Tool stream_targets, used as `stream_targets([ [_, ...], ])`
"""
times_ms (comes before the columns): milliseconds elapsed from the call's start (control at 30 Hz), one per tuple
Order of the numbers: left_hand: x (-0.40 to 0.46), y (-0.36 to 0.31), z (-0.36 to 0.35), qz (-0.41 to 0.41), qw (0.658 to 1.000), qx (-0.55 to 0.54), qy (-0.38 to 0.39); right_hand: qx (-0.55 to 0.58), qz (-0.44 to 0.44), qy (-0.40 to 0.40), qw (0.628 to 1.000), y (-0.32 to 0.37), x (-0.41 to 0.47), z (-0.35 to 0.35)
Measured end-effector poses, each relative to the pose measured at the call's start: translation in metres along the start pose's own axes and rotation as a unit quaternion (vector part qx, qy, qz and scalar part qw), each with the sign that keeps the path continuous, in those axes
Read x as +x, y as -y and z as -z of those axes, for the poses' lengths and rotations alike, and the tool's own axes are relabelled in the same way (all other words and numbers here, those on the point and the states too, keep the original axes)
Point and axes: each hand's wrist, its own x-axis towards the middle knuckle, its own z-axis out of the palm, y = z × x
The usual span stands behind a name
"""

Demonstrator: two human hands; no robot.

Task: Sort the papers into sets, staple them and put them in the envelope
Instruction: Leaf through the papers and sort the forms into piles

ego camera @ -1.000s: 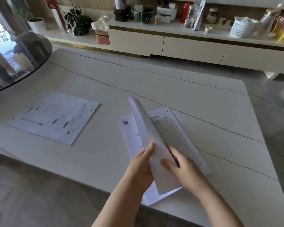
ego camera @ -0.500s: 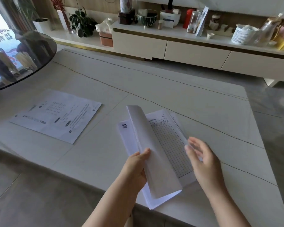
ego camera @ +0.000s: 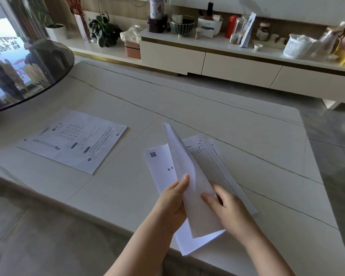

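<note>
Paper stack (ego camera: 163, 170) lies on white table (ego camera: 237, 126), near edge, just in front of me. Top sheets (ego camera: 189, 176) lifted & curled up off the rest, grid-ruled page (ego camera: 211, 166) exposed underneath.

L hand (ego camera: 173, 202) pinches lifted sheets at their near part, thumb on the facing side. R hand (ego camera: 225, 206): fingers curled against the other side of same sheets, by the look gripping them too.

Handling, my guess: thin, light, floppy, slick sheet-on-sheet; creases easily. Take hold at near short edge or a corner, thumb over fingers.

Long axis runs away from me, tilted slightly left; QR-code end is far end.

Separate printed sheet (ego camera: 74, 142) flat on table well to the left. No stapler or envelope in view.
</note>
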Motion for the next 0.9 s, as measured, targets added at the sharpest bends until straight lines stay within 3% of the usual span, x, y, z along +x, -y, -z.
stream_targets([
  [333, 0.006, 0.000, 0.005, 0.010, 0.994, 0.051, -0.092, 0.172, -0.098, -0.156, 0.968, -0.004, 0.004, 0.017],
  [400, 0.006, 0.001, 0.004, 0.005, 0.995, 0.049, -0.089, 0.115, -0.058, -0.189, 0.973, -0.003, -0.001, 0.020],
  [467, 0.006, 0.001, 0.004, -0.005, 0.996, 0.041, -0.078, -0.014, 0.017, -0.207, 0.978, 0.000, -0.005, 0.018],
  [533, 0.005, 0.000, 0.003, -0.007, 0.997, 0.030, -0.065, -0.068, 0.052, -0.151, 0.985, 0.002, -0.004, 0.011],
  [600, 0.004, -0.001, 0.004, -0.003, 0.999, 0.018, -0.047, -0.043, 0.011, -0.032, 0.998, 0.004, -0.004, 0.002],
  [667, 0.002, -0.002, 0.004, 0.000, 0.999, 0.008, -0.032, -0.048, -0.028, 0.030, 0.998, 0.001, -0.001, -0.005],
  [767, 0.000, -0.001, 0.003, 0.001, 1.000, -0.006, -0.006, -0.081, -0.017, -0.002, 0.997, 0.004, -0.001, -0.004],
  [900, 0.000, -0.003, 0.002, -0.001, 1.000, 0.001, 0.020, -0.033, 0.018, -0.034, 0.999, 0.006, -0.003, 0.000],
])
